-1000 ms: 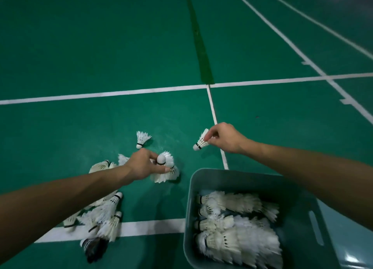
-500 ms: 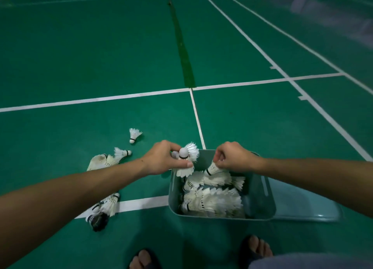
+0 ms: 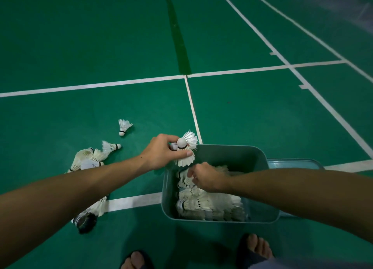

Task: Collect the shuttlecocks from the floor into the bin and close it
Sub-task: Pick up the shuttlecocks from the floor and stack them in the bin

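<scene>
A grey-green bin [image 3: 238, 153] stands on the green court floor, with rows of white shuttlecocks [image 3: 210, 204] lying inside it. My left hand [image 3: 161, 154] hovers at the bin's far left corner, shut on a small bunch of shuttlecocks [image 3: 186, 149]. My right hand [image 3: 205, 178] is down inside the bin over the stored rows; whether it holds a shuttlecock is hidden by the fingers. The bin's lid [image 3: 294, 164] lies flat on the floor just right of the bin. Loose shuttlecocks [image 3: 90, 157] lie on the floor to the left.
A single shuttlecock [image 3: 123, 126] stands apart beyond the pile. More shuttlecocks [image 3: 96, 207] and a dark one [image 3: 84, 222] lie under my left forearm on a white court line [image 3: 131, 202]. My feet [image 3: 254, 246] are just in front of the bin.
My right hand has dropped from the bin's rim into the bin, over the stored shuttlecocks. My left hand has carried its bunch slightly closer to the bin's corner.
</scene>
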`<state>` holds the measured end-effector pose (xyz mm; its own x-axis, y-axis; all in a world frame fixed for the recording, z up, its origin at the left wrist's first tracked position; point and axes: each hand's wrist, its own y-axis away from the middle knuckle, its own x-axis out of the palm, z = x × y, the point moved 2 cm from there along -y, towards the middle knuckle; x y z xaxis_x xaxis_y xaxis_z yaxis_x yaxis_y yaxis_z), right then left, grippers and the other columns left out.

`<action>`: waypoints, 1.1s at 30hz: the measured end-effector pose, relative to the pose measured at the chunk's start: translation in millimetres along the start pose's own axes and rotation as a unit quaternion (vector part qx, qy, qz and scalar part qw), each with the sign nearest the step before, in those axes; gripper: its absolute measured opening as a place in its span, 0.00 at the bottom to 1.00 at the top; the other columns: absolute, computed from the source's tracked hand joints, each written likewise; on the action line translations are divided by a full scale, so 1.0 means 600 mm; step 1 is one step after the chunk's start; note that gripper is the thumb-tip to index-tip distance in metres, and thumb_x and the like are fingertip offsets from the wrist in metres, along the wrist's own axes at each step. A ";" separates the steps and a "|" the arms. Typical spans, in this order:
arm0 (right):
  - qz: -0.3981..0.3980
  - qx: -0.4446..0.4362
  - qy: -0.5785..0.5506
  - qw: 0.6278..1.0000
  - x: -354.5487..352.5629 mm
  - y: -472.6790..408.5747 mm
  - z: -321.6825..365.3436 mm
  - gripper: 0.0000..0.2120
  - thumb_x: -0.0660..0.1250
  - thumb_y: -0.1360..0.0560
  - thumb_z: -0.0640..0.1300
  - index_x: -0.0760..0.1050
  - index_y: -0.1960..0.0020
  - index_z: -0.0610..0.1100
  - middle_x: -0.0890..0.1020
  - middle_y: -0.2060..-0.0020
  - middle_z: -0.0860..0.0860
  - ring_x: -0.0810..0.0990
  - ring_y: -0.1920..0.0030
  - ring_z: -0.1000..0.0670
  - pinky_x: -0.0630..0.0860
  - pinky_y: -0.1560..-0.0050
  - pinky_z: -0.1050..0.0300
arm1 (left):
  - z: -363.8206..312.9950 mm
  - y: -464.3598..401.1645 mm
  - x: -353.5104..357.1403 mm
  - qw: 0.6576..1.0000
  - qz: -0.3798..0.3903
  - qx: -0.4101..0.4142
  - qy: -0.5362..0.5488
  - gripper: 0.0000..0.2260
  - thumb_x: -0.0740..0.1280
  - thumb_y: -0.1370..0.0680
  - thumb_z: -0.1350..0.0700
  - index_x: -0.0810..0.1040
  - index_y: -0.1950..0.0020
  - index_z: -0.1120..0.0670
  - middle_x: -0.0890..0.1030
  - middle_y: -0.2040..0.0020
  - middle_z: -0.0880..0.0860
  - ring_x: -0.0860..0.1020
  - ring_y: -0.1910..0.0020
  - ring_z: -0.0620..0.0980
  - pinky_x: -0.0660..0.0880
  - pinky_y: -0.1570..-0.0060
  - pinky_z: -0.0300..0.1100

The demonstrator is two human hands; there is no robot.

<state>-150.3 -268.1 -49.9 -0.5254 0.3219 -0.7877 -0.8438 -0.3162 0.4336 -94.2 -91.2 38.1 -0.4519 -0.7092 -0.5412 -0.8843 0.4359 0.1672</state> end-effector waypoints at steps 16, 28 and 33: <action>-0.022 0.088 -0.222 0.971 -0.042 0.018 -0.042 0.05 0.71 0.21 0.39 0.79 0.48 0.47 0.83 0.51 0.51 0.83 0.50 0.50 0.82 0.47 0.56 | 0.010 0.028 0.012 0.996 0.050 0.051 0.048 0.11 0.82 0.28 0.54 0.89 0.48 0.54 0.86 0.54 0.48 0.80 0.61 0.36 0.74 0.60 0.31; -0.066 0.040 -0.376 0.923 -0.102 0.081 -0.034 0.09 0.75 0.23 0.46 0.82 0.50 0.40 0.85 0.56 0.46 0.82 0.58 0.54 0.78 0.56 0.57 | 0.019 0.033 0.039 0.991 0.128 0.045 0.011 0.18 0.80 0.29 0.38 0.87 0.52 0.52 0.84 0.57 0.60 0.77 0.61 0.46 0.71 0.60 0.44; -0.116 0.142 -0.285 0.941 -0.084 0.060 -0.080 0.09 0.72 0.22 0.44 0.81 0.58 0.40 0.84 0.61 0.42 0.80 0.63 0.48 0.83 0.57 0.43 | 0.017 0.024 0.023 0.998 0.053 0.035 -0.023 0.12 0.73 0.21 0.42 0.84 0.45 0.49 0.86 0.52 0.44 0.83 0.53 0.42 0.79 0.51 0.41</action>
<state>-148.9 -338.4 -15.2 -0.2292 0.8043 -0.5482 -0.8959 0.0458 0.4418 -111.7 -89.1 24.7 -0.5348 -0.6321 -0.5608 -0.8210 0.5456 0.1680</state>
